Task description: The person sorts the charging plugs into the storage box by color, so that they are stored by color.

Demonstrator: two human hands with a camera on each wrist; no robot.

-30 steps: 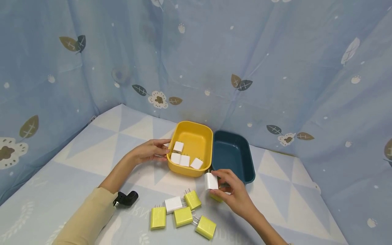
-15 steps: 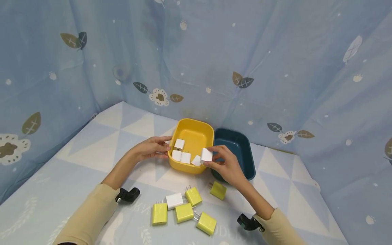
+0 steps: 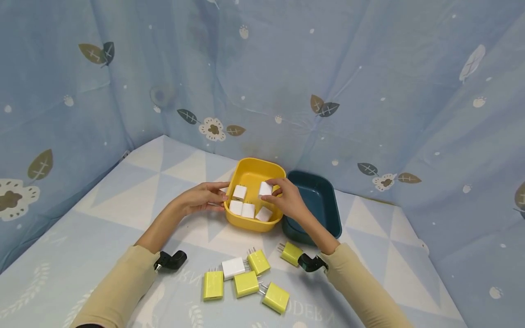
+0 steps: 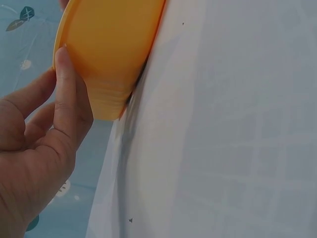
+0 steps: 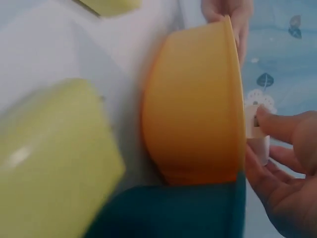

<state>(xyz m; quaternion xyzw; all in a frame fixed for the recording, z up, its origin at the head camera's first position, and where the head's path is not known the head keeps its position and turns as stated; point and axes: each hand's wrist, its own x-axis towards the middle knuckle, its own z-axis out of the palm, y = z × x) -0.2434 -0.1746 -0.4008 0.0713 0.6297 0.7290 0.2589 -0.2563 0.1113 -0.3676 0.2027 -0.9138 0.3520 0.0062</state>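
Note:
My right hand (image 3: 287, 197) pinches a white USB wall charger (image 3: 265, 189) between thumb and fingers, over the inside of the yellow bin (image 3: 262, 167). In the right wrist view that charger (image 5: 257, 126) shows beyond the bin's rim. Several white chargers (image 3: 248, 210) lie in the bin's near part. At the bin's left side my left hand (image 3: 203, 198) grips the rim; in the left wrist view its fingers (image 4: 64, 99) lie against the yellow outer wall (image 4: 109, 54).
A dark teal bin (image 3: 333, 214) stands against the yellow bin's right side. In front lie several yellow-green chargers (image 3: 246, 284) and one white charger (image 3: 233, 268), prongs showing. One yellow-green charger (image 3: 290, 253) lies near the teal bin. A blue patterned curtain (image 3: 262, 82) hangs behind.
My right hand has carried the white charger left and away from me, from beside the teal bin to over the yellow bin. The left hand keeps its place at the rim.

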